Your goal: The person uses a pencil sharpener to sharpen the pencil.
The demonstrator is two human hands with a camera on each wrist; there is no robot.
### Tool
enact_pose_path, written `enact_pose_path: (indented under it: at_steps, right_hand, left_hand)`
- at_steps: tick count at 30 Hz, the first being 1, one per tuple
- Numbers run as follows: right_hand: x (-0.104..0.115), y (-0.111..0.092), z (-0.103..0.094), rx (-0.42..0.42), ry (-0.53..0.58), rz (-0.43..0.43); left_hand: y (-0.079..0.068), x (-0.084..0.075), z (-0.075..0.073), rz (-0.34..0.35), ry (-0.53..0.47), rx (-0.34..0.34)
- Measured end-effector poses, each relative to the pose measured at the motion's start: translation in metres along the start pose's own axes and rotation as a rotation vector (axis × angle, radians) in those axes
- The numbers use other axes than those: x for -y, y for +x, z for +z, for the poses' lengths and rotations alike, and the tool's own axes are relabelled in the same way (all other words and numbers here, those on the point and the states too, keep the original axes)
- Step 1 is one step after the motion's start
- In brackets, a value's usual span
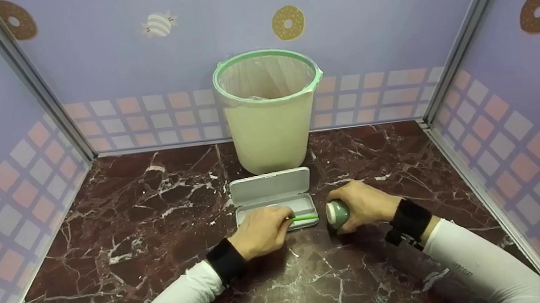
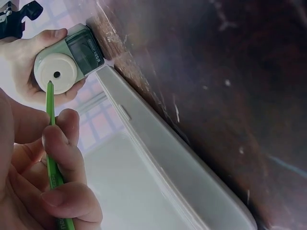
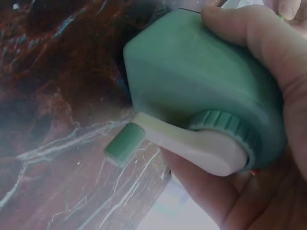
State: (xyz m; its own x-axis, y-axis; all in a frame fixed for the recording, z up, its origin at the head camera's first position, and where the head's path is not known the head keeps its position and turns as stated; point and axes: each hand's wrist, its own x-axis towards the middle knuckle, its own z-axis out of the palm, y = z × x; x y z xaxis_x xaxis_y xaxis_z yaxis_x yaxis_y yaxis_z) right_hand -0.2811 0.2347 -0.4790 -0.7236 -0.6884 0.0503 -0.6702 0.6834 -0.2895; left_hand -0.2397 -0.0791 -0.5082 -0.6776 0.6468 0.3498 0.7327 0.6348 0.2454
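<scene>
A green pencil (image 2: 51, 143) is pinched in my left hand (image 1: 262, 229), its tip pointing right. That tip shows close to the small hole of a green pencil sharpener (image 1: 339, 213); whether they touch I cannot tell. My right hand (image 1: 365, 203) grips the sharpener, thumb on one side and fingers on the other. In the right wrist view the sharpener's body (image 3: 192, 67) has a cream crank (image 3: 192, 148) with a green knob (image 3: 124, 143). Under my left hand lies an open white pencil case (image 1: 270, 186), its lid raised at the back; the hand hides part of its tray.
Behind the pencil case stands a pale waste bin (image 1: 270, 131) with a green rim and a clear liner. The dark red marbled table (image 1: 170, 254) is enclosed by patterned panels (image 1: 137, 60) at the back and both sides.
</scene>
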Motion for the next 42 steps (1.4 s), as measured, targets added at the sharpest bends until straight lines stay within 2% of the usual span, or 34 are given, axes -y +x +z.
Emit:
enact_pose_path:
  at_steps: [13,26,42]
  right_hand:
    - [0.002,0.0,0.0,0.005,-0.008,0.007]
    - [0.002,0.002,0.001,0.008,-0.012,0.006]
    - [0.002,0.003,0.001,0.008,0.004,0.005]
  left_hand:
    - [0.007,-0.004,0.006,0.001,0.007,-0.022]
    - [0.014,-0.006,0.007,0.003,-0.013,-0.012]
    - [0.018,-0.006,0.007,0.0,0.023,0.021]
